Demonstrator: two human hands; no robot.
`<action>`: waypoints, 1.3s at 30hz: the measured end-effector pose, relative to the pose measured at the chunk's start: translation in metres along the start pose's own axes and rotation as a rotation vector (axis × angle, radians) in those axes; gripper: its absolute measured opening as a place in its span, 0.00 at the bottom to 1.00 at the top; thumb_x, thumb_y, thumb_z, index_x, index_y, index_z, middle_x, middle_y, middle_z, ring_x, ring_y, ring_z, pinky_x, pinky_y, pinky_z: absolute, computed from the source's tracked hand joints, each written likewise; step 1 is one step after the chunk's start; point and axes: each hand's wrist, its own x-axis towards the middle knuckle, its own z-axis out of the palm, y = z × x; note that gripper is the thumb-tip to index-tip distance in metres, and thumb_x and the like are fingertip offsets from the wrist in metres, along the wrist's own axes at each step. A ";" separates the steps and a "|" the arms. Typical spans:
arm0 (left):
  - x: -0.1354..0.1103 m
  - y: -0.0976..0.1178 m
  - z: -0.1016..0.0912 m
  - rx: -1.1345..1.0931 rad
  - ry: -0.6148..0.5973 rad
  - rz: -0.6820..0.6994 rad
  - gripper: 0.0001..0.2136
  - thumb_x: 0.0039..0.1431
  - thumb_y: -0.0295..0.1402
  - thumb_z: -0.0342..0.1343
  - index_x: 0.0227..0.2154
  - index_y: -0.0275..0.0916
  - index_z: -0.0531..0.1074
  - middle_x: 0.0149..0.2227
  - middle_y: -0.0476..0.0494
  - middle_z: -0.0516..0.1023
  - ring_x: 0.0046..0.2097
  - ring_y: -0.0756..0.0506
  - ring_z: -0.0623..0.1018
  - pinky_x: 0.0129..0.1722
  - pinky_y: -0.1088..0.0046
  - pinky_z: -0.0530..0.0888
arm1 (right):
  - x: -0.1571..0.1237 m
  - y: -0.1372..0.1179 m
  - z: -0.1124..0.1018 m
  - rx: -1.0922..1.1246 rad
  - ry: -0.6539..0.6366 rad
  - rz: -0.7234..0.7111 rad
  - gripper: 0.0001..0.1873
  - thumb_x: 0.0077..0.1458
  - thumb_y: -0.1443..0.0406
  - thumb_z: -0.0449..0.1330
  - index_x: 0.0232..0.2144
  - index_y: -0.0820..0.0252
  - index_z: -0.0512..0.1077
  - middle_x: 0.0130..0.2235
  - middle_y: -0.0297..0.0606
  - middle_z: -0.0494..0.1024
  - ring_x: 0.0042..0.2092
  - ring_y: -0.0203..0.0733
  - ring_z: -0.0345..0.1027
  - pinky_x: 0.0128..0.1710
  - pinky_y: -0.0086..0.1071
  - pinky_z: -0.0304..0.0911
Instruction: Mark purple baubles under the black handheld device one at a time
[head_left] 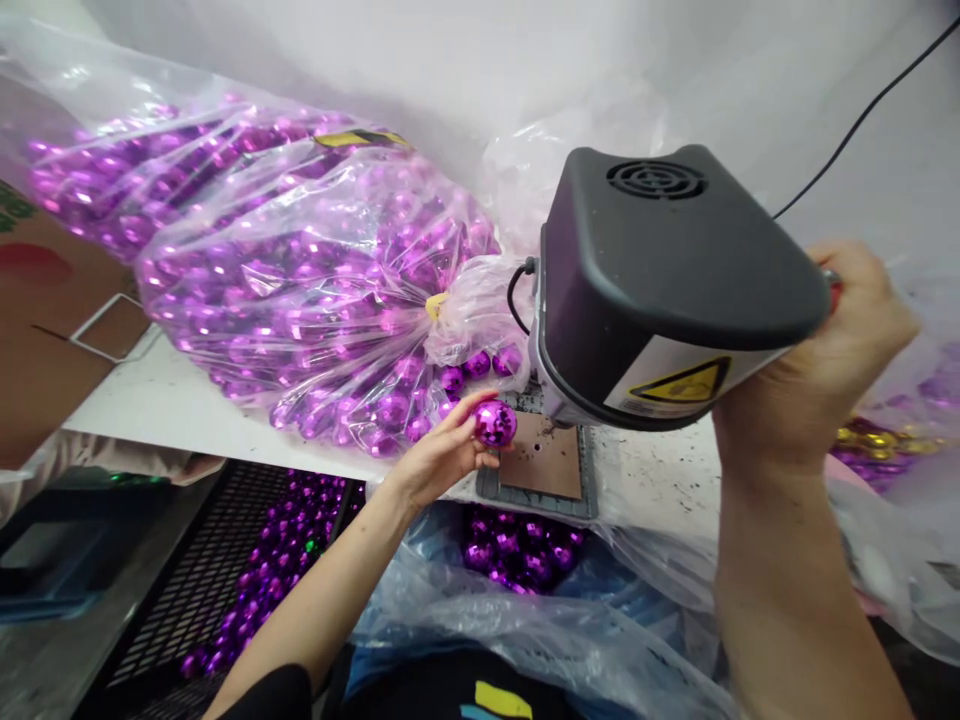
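Note:
My left hand (pixel 448 447) holds a shiny purple mirror-faceted ball (pixel 495 424) between its fingers, at the left edge of a brown board (pixel 540 455) with a small hole in it. The board lies on the slotted metal base (pixel 589 495) of a bench drill press. Above it, the drill press's black housing (pixel 675 290) carries a yellow warning label and hides the drill tip. On the housing's far right side, my right hand (pixel 855 320) is closed around a handle, which is mostly hidden by the fingers; a bit of red and metal shows there.
A big clear bag (pixel 300 290) of purple balls, tied with a yellow strip, lies left of the press. Below the table edge, more balls (pixel 517 550) fill a plastic-lined container, and others lie in a black crate (pixel 187 560). A cardboard box (pixel 52 330) stands far left.

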 end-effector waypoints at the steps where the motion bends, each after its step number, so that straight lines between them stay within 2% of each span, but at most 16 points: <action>1: 0.002 -0.003 0.000 0.003 0.017 0.010 0.24 0.60 0.46 0.62 0.57 0.48 0.68 0.49 0.41 0.76 0.43 0.45 0.81 0.36 0.74 0.76 | 0.000 0.000 0.000 0.008 -0.002 0.007 0.15 0.57 0.59 0.58 0.26 0.64 0.64 0.21 0.25 0.57 0.27 0.23 0.51 0.28 0.25 0.46; 3: 0.007 -0.008 0.000 0.105 0.105 0.037 0.23 0.61 0.47 0.59 0.56 0.45 0.70 0.50 0.40 0.76 0.41 0.46 0.80 0.33 0.75 0.74 | 0.000 0.000 0.000 0.016 0.014 0.002 0.14 0.57 0.60 0.59 0.25 0.65 0.64 0.21 0.25 0.57 0.27 0.23 0.51 0.28 0.25 0.46; 5: 0.012 -0.014 0.001 0.295 0.209 0.065 0.23 0.61 0.45 0.59 0.58 0.45 0.69 0.54 0.40 0.75 0.41 0.47 0.78 0.33 0.74 0.75 | 0.000 0.001 -0.001 0.019 0.023 -0.014 0.14 0.56 0.60 0.60 0.25 0.65 0.64 0.21 0.25 0.57 0.27 0.23 0.51 0.28 0.25 0.46; 8: 0.019 -0.023 0.005 0.616 0.271 0.146 0.23 0.63 0.43 0.57 0.60 0.44 0.67 0.57 0.41 0.73 0.48 0.43 0.77 0.44 0.66 0.77 | 0.000 0.002 -0.001 0.013 0.012 -0.027 0.16 0.57 0.59 0.60 0.25 0.65 0.64 0.21 0.25 0.57 0.26 0.22 0.50 0.28 0.25 0.46; 10: 0.022 -0.029 0.008 0.815 0.275 0.207 0.22 0.64 0.42 0.57 0.58 0.42 0.67 0.55 0.41 0.75 0.53 0.41 0.76 0.52 0.61 0.75 | 0.000 0.002 -0.002 0.005 0.005 -0.027 0.17 0.57 0.58 0.60 0.26 0.65 0.63 0.22 0.25 0.57 0.27 0.22 0.50 0.29 0.25 0.46; 12: 0.025 -0.035 0.011 0.978 0.280 0.249 0.21 0.63 0.40 0.58 0.57 0.40 0.67 0.54 0.40 0.76 0.54 0.40 0.75 0.56 0.58 0.72 | -0.001 0.002 -0.002 -0.007 0.000 -0.027 0.17 0.57 0.57 0.60 0.26 0.65 0.63 0.22 0.25 0.56 0.27 0.22 0.50 0.29 0.25 0.46; 20: 0.029 -0.052 0.018 1.368 0.182 0.443 0.19 0.63 0.34 0.59 0.55 0.39 0.65 0.55 0.36 0.74 0.56 0.38 0.73 0.57 0.55 0.70 | -0.002 0.000 -0.003 -0.008 -0.028 -0.041 0.18 0.59 0.56 0.59 0.27 0.65 0.63 0.23 0.25 0.56 0.28 0.22 0.49 0.31 0.24 0.46; 24: 0.032 -0.058 0.025 1.434 0.217 0.468 0.21 0.59 0.32 0.63 0.54 0.40 0.66 0.55 0.37 0.74 0.56 0.37 0.73 0.56 0.55 0.70 | -0.002 0.000 -0.003 -0.009 -0.024 -0.052 0.17 0.59 0.56 0.59 0.27 0.65 0.64 0.23 0.25 0.57 0.29 0.23 0.50 0.31 0.25 0.46; 29: 0.038 -0.070 0.029 1.358 0.279 0.443 0.25 0.55 0.35 0.66 0.54 0.40 0.67 0.56 0.37 0.72 0.59 0.36 0.70 0.60 0.52 0.66 | -0.002 -0.001 -0.003 -0.002 -0.010 -0.046 0.18 0.58 0.56 0.59 0.27 0.65 0.64 0.23 0.25 0.57 0.28 0.23 0.50 0.31 0.25 0.46; 36: 0.038 -0.073 0.024 1.320 0.174 0.414 0.25 0.60 0.37 0.61 0.58 0.40 0.62 0.57 0.36 0.72 0.62 0.36 0.67 0.67 0.46 0.54 | -0.002 -0.001 -0.005 0.012 -0.028 -0.031 0.17 0.57 0.56 0.61 0.27 0.65 0.66 0.23 0.26 0.59 0.27 0.23 0.51 0.29 0.25 0.47; 39: 0.038 -0.073 0.023 1.314 0.154 0.401 0.23 0.62 0.38 0.59 0.58 0.40 0.63 0.56 0.37 0.72 0.61 0.37 0.68 0.68 0.44 0.51 | -0.013 -0.003 -0.011 -0.038 0.020 -0.122 0.17 0.59 0.56 0.59 0.28 0.65 0.68 0.24 0.28 0.62 0.27 0.22 0.53 0.28 0.23 0.50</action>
